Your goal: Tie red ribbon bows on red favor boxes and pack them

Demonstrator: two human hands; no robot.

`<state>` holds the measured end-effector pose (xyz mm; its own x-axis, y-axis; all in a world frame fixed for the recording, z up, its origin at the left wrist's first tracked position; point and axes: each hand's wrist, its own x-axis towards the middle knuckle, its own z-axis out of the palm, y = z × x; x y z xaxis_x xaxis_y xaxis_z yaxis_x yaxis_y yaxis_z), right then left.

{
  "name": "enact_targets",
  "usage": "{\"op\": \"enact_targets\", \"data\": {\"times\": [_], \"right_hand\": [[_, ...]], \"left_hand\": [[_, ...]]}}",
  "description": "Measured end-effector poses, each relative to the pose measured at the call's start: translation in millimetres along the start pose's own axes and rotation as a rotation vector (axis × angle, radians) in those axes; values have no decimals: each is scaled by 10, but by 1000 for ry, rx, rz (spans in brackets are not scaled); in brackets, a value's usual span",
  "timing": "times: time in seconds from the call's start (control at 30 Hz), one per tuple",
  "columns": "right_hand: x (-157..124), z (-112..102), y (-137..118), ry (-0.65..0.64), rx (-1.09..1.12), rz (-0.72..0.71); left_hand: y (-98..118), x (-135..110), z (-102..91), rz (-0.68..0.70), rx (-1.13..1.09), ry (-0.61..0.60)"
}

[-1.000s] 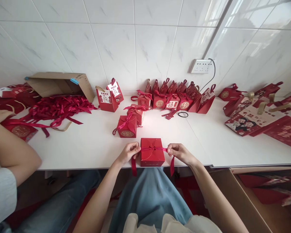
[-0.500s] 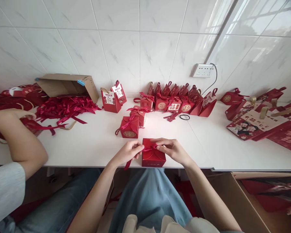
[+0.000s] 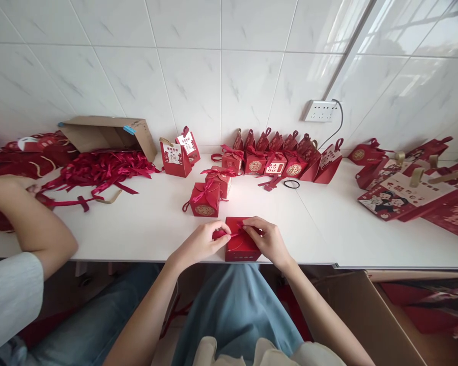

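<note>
A red gift box with curved top flaps sits at the table's front edge, between my hands. A dark pink ribbon runs across its top. At the box's left side, my left hand pinches one part of the ribbon between thumb and fingers. My right hand reaches over the right side of the top, its fingers closed on the ribbon near the middle. Just behind stand a red box with a ribbon bow and another bowed box.
Along the wall stands a row of red boxes. A ribbon pile spills from a cardboard box at left, near a co-worker's arm. A black ring lies mid-table; red gift bags fill the right.
My left hand has turned over the ribbon and moved slightly right; the loose end hanging beneath it no longer shows. My right fingers have shifted on the ribbon. The co-worker's hand has moved left.
</note>
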<state>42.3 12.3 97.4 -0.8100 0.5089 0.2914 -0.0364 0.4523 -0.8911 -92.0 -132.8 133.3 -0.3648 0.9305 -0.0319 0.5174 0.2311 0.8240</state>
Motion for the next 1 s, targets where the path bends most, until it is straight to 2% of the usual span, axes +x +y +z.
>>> {"op": "enact_targets", "data": {"times": [0.17,0.3,0.47,0.63,0.83,0.93,1.0], "right_hand": [[-32,55,4,102,50,95],[-20,72,2,180,56,134],[6,71,-10,171,110,154],[25,66,-57,146,59,146],[52,82,-16,154,181,137],[61,90,12,174,196,170],[65,91,19,167,184,191]], "left_hand": [[-65,44,50,36,24,78],[-53,64,67,127,63,122],[65,104,63,294,223,98],[195,214,40,466,415,33],[278,357,-24,691,783,14],[288,413,-59,781,820,10],[284,452,-74,809,738,-5]]}}
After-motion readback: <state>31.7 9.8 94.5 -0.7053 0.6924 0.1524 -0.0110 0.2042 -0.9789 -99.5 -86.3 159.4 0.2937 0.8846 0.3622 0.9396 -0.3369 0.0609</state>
